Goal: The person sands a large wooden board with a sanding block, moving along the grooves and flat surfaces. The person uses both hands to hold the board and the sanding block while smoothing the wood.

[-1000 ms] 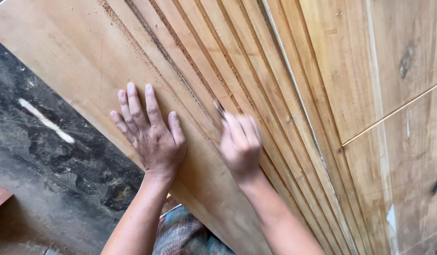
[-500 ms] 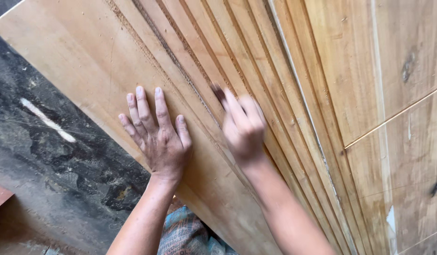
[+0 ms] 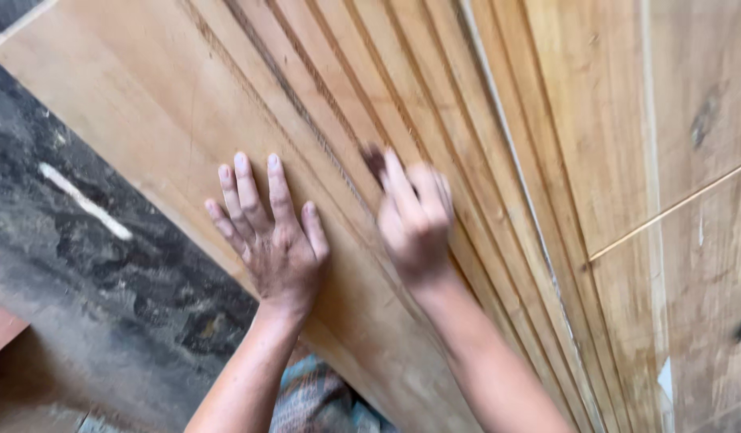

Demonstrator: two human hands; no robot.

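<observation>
A grooved wooden board ran diagonally from the upper left of the frame to the lower centre, its flat band on the left and its parallel grooves to the right. The left hand, at centre left, lay palm down on the flat band, fingers spread and pressed to the wood. The right hand, just right of it at centre, rested over the grooves; its fingers were drawn together and blurred. A small dark object showed at its fingertips, touching a groove; whether the fingers pinched it could not be told. Both forearms entered from the lower edge of the frame. Right of the grooves, flat wooden panels filled the right side, divided by a thin pale seam. At the left lay a dark, mottled floor bearing a pale streak. A patch of patterned cloth showed at the bottom centre, between the forearms.
</observation>
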